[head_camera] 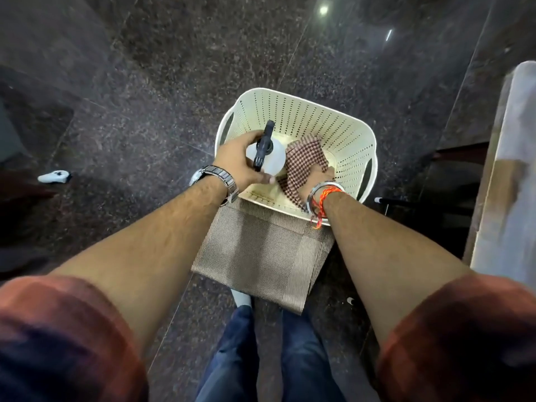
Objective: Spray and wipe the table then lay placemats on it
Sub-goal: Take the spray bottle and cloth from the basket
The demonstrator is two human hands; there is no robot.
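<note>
A cream perforated basket [333, 123] stands on the dark floor below me. Inside it my left hand [237, 161] grips a white spray bottle [275, 158] with a black trigger head. My right hand [317, 177] reaches down into the basket and holds a red-and-white checked cloth [304, 155]; its fingers are mostly hidden under the cloth. Brown woven placemats [261, 253] hang over the basket's near rim and down toward my legs.
The floor is dark polished stone. A pale table edge [504, 181] runs along the right side, with a dark chair [452, 175] beside the basket. A small white object [53, 176] lies on the floor at the left.
</note>
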